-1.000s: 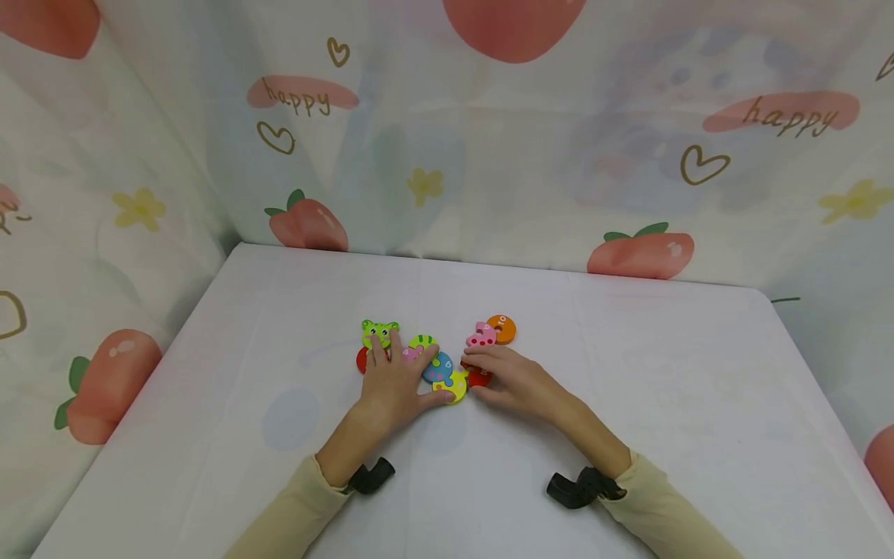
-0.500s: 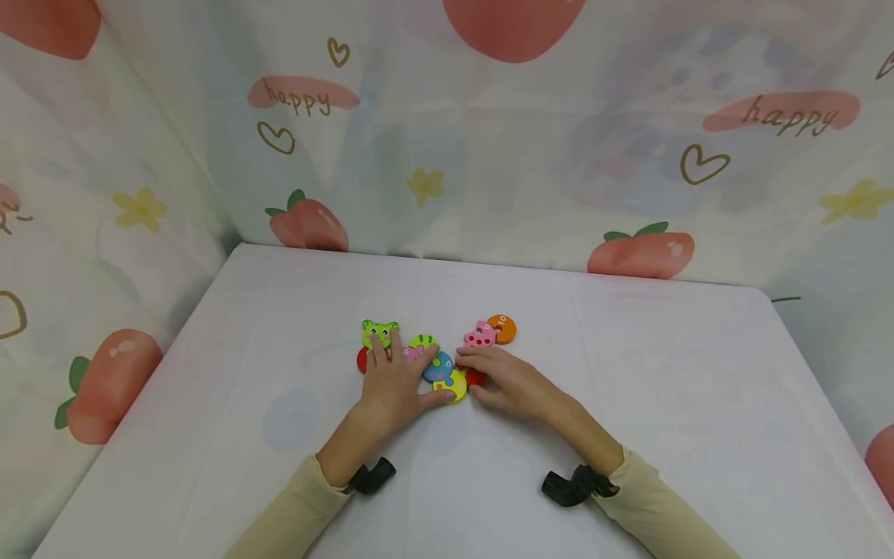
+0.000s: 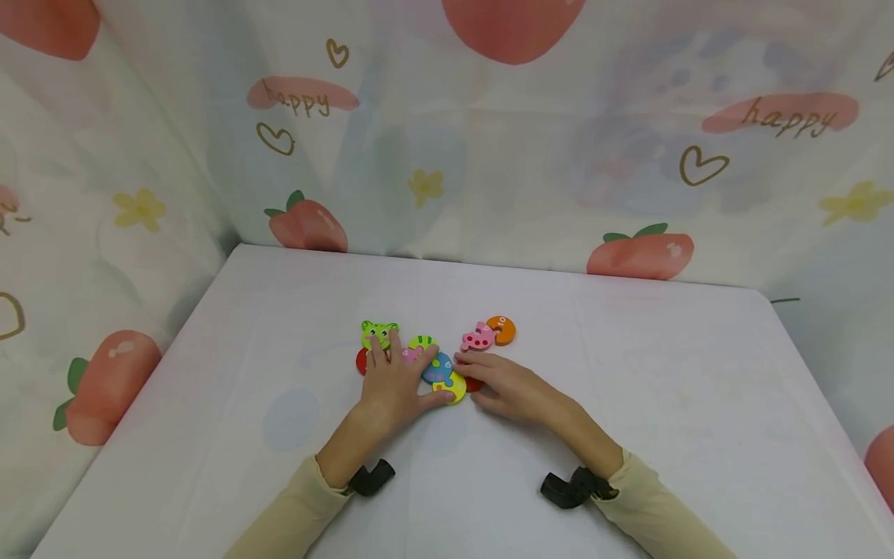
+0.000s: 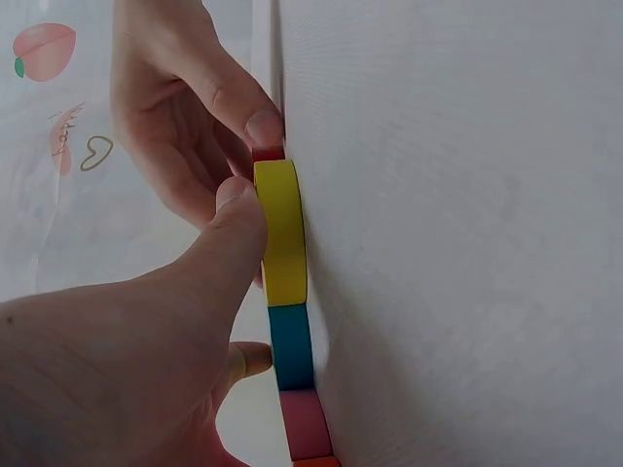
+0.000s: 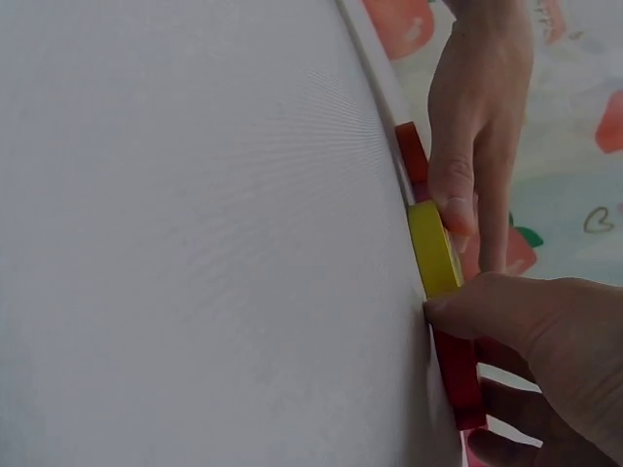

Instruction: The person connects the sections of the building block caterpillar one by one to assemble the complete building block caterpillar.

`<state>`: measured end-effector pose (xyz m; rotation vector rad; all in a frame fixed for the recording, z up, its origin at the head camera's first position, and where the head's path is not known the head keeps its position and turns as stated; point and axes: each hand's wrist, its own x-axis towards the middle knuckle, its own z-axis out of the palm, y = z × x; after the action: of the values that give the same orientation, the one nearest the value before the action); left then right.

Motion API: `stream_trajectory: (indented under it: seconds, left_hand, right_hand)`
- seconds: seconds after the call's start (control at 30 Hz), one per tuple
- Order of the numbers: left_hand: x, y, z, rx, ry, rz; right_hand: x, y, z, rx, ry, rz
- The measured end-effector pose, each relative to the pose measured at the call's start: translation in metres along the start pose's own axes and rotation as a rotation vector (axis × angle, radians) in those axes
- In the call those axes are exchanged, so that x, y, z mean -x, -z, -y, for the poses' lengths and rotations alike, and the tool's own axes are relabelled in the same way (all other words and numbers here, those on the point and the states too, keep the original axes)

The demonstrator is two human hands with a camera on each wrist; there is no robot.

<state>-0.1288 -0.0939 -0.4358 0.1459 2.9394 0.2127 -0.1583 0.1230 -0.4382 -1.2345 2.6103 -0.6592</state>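
Observation:
Flat, brightly coloured puzzle pieces form a curved row on the white table. My left hand (image 3: 391, 392) lies over its left part with straight, spread fingers, the thumb touching the yellow piece (image 3: 457, 387). Past these fingers show a green animal-head piece (image 3: 378, 331), a red disc (image 3: 361, 361), a green striped piece (image 3: 422, 341) and a blue piece (image 3: 438, 368). My right hand (image 3: 513, 388) pinches a red puzzle piece (image 5: 456, 379) between thumb and fingers, right against the yellow one. Most of that red piece is hidden in the head view.
Just beyond my right fingers lie a pink spotted piece (image 3: 478, 337) and an orange numbered piece (image 3: 500, 330), side by side. A patterned cloth (image 3: 517, 155) hangs along the table's back edge. Black wrist devices (image 3: 372, 477) sit on both forearms.
My right hand has slid slightly left with the red puzzle piece, up to the yellow one. The pink spotted piece has shifted a little left. My left hand has stayed put.

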Motion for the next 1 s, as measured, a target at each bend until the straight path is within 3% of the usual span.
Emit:
stream_trajectory:
  seconds: [0.17,0.4,0.8,1.0]
  left_hand:
    - [0.002,0.000,0.000,0.015,0.002,-0.004]
    - [0.003,0.001,0.000,0.010,0.005,-0.025]
    - [0.002,0.001,-0.002,0.019,-0.006,-0.024]
    - [0.000,0.002,-0.004,-0.014,-0.079,-0.034]
  right_hand:
    - [0.002,0.011,0.000,-0.083,-0.034,-0.007]
    - [0.004,0.028,-0.012,-0.186,-0.081,-0.156]
    - [0.007,0.027,-0.029,-0.245,-0.096,-0.162]
    - [0.006,0.025,-0.032,-0.245,-0.114,-0.172]
